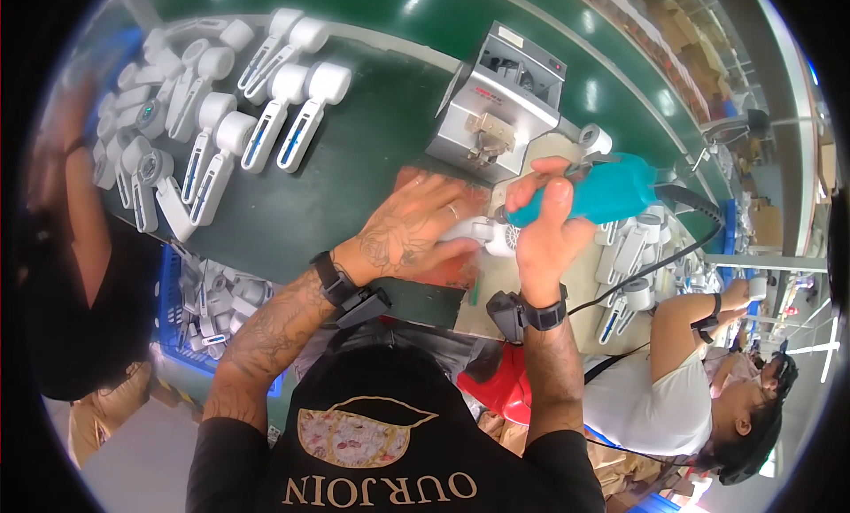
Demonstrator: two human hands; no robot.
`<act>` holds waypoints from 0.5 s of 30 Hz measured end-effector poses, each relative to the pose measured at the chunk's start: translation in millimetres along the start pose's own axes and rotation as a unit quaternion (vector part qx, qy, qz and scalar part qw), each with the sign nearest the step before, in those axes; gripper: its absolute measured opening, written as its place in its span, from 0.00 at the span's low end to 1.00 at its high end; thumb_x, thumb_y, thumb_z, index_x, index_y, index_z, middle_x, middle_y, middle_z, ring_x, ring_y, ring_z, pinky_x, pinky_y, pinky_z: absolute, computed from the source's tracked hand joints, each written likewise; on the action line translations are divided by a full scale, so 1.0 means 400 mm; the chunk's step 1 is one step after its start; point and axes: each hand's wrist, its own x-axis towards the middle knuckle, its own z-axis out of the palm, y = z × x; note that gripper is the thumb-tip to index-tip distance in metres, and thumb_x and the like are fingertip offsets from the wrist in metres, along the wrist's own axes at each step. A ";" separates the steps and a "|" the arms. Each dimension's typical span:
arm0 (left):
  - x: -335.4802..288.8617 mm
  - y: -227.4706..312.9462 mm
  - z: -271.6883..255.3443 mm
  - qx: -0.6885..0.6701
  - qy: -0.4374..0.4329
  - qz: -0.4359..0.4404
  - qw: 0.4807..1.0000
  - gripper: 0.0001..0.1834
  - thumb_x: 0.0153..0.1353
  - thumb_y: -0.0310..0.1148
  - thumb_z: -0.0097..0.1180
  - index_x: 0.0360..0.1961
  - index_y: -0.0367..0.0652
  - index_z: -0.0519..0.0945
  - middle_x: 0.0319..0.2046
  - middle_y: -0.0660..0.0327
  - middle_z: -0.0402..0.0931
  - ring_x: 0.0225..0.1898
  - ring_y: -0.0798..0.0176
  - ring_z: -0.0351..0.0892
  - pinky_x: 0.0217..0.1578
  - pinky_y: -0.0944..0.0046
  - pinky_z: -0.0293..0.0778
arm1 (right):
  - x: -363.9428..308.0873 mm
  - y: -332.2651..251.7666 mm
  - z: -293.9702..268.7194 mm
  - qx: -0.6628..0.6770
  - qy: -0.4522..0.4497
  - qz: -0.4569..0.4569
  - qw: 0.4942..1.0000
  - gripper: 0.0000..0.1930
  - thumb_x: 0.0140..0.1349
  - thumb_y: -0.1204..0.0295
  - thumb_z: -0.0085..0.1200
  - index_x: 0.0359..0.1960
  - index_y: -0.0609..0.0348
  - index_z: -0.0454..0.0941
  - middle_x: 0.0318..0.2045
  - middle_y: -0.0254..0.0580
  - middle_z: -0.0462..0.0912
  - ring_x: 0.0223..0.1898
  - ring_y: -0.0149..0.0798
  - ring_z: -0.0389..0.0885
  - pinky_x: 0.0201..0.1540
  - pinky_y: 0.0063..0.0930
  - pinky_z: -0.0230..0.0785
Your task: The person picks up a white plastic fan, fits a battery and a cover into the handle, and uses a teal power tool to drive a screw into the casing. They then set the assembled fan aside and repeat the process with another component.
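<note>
My right hand (556,239) is wrapped round a teal electric screwdriver (615,190), which lies nearly level with its tip pointing left. Just under that tip is a white handheld fan (503,239), its slotted grille partly showing. My left hand (412,228) grips this fan against a red mat (443,270); the fingers hide most of its handle. Whether the tip touches the fan I cannot tell. Beyond my hands stands a silver screw feeder (496,115), with a small white round part (595,138) beside it.
Several white fans (305,115) lie on the green bench at the left, more (633,247) at the right. A blue crate (168,292) of fan parts sits below the left edge. The screwdriver's black cable (695,199) loops right. Co-workers (84,247) (655,389) are on both sides.
</note>
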 end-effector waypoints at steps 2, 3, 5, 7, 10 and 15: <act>0.004 0.003 0.005 -0.003 0.000 0.005 1.000 0.20 0.59 0.45 0.65 0.48 0.47 0.82 0.47 0.57 0.77 0.53 0.46 0.74 0.56 0.49 0.70 | -0.005 0.006 -0.004 0.001 0.003 0.002 1.000 0.23 0.72 0.54 0.51 0.44 0.68 0.72 0.23 0.39 0.74 0.25 0.35 0.75 0.30 0.30 0.68; 0.004 0.004 0.005 -0.002 0.002 0.007 1.000 0.19 0.59 0.45 0.65 0.48 0.48 0.82 0.48 0.58 0.77 0.54 0.46 0.74 0.56 0.48 0.70 | -0.006 0.013 -0.007 0.002 0.003 0.003 1.000 0.23 0.72 0.54 0.51 0.44 0.68 0.72 0.23 0.39 0.74 0.25 0.35 0.75 0.30 0.30 0.68; 0.008 0.007 0.002 -0.007 0.000 0.005 1.000 0.19 0.59 0.45 0.65 0.48 0.47 0.82 0.48 0.57 0.77 0.54 0.46 0.74 0.56 0.48 0.70 | -0.008 0.029 -0.012 0.008 -0.010 -0.005 1.000 0.22 0.72 0.53 0.52 0.41 0.66 0.71 0.23 0.39 0.74 0.25 0.35 0.74 0.30 0.29 0.68; 0.009 0.008 0.008 -0.014 -0.003 0.004 1.000 0.19 0.59 0.45 0.65 0.47 0.47 0.83 0.48 0.57 0.76 0.54 0.46 0.74 0.56 0.48 0.70 | -0.010 0.034 -0.014 0.015 -0.008 -0.006 1.000 0.22 0.72 0.54 0.51 0.39 0.65 0.70 0.23 0.39 0.74 0.25 0.35 0.74 0.29 0.30 0.68; 0.010 0.000 0.012 0.026 0.016 0.027 0.999 0.19 0.59 0.44 0.65 0.46 0.45 0.83 0.48 0.56 0.76 0.53 0.45 0.74 0.55 0.48 0.70 | -0.009 0.046 -0.012 0.027 -0.017 -0.007 0.999 0.21 0.73 0.54 0.50 0.35 0.64 0.69 0.22 0.39 0.73 0.24 0.35 0.74 0.29 0.30 0.67; 0.017 0.009 0.001 0.022 0.002 0.031 0.999 0.20 0.59 0.44 0.65 0.47 0.42 0.82 0.49 0.55 0.76 0.52 0.45 0.74 0.54 0.49 0.71 | 0.002 0.043 -0.010 0.017 -0.028 -0.012 0.999 0.21 0.74 0.56 0.48 0.32 0.63 0.69 0.22 0.39 0.73 0.24 0.35 0.74 0.29 0.30 0.67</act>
